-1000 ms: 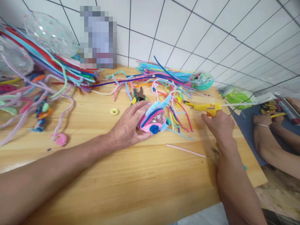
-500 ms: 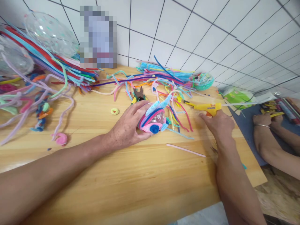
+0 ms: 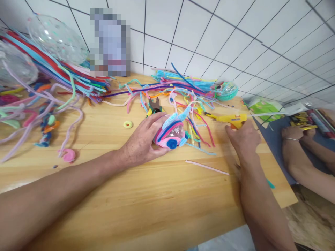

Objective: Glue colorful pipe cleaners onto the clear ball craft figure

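My left hand point(image 3: 142, 137) is closed round a clear ball point(image 3: 176, 131) trimmed with pink, dark blue and light blue pipe cleaners. A dark blue coil sits on its near side, and light blue fuzzy pieces stick up from the top. My right hand point(image 3: 244, 139) is at the handle of a yellow hot glue gun point(image 3: 231, 119), its fingers mostly hidden behind the hand. The gun's nozzle points left and a glue stick point(image 3: 267, 114) juts out to the right. Just beyond my left hand lie pliers point(image 3: 155, 106).
Loose pipe cleaners point(image 3: 193, 87) lie along the wall, with a larger bundle point(image 3: 60, 69) and clear balls point(image 3: 57, 38) at left. A yellow ring point(image 3: 128, 124), a pink coil point(image 3: 68, 155) and a pink strip point(image 3: 206, 167) rest on the table point(image 3: 146, 205). Another person's hands point(image 3: 291, 134) are at right.
My right hand and its thumb have shifted slightly at the glue gun. The gun, my left hand and the decorated ball look nearly unmoved.
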Tool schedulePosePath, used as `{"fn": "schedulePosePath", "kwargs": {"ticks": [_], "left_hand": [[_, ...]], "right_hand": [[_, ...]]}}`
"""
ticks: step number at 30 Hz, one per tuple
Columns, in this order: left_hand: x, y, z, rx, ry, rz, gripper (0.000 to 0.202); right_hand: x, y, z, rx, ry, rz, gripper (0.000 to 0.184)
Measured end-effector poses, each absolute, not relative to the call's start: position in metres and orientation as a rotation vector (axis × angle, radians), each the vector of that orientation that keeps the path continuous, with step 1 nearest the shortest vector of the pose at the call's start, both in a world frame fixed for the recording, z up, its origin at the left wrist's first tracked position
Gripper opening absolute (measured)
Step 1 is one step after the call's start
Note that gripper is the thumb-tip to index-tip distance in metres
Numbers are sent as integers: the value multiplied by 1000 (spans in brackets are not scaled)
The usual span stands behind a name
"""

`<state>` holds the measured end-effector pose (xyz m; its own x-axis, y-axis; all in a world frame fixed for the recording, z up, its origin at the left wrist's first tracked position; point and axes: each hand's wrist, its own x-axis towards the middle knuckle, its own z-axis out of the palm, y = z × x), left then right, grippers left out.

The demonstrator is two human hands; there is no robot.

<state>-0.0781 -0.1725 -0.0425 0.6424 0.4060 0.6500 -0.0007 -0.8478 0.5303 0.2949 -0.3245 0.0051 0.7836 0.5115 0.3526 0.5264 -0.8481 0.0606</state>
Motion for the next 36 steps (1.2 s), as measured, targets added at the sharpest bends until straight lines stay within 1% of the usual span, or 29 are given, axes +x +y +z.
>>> {"fn": "schedulePosePath", "kwargs": {"ticks": [4, 8, 10, 14, 15, 18, 20, 25, 29, 36], "left_hand": [[-78, -172, -43, 2372, 313, 1109, 81], [-78, -172, -44, 2384, 333, 1091, 82], [-78, -171, -44, 2384, 349, 1079, 83], [-77, -171, -46, 2388, 344, 1073, 84], [-77, -171, -47, 2388, 345, 1075, 84], [-77, -170, -47, 2383, 351, 1090, 83], [-77, -169, -47, 2379, 347, 1083, 82], [-76, -170, -46, 2364, 362, 1052, 86], [-74, -169, -48, 2362, 350, 1072, 87], [-74, -168, -47, 2369, 321, 1052, 89]], "right_hand": [[297, -328, 6, -2791, -883, -713, 48], [293, -327, 12, -2787, -815, -686, 40], [289, -326, 16, -2793, -770, -655, 42], [278, -329, 30, -2744, -755, -621, 60], [274, -330, 34, -2714, -769, -613, 60], [261, -333, 47, -2607, -781, -572, 45], [251, -334, 56, -2542, -746, -541, 39], [218, -337, 75, -2369, -771, -562, 43], [197, -331, 79, -2278, -849, -518, 39], [197, -322, 70, -2412, -794, -427, 36]]}}
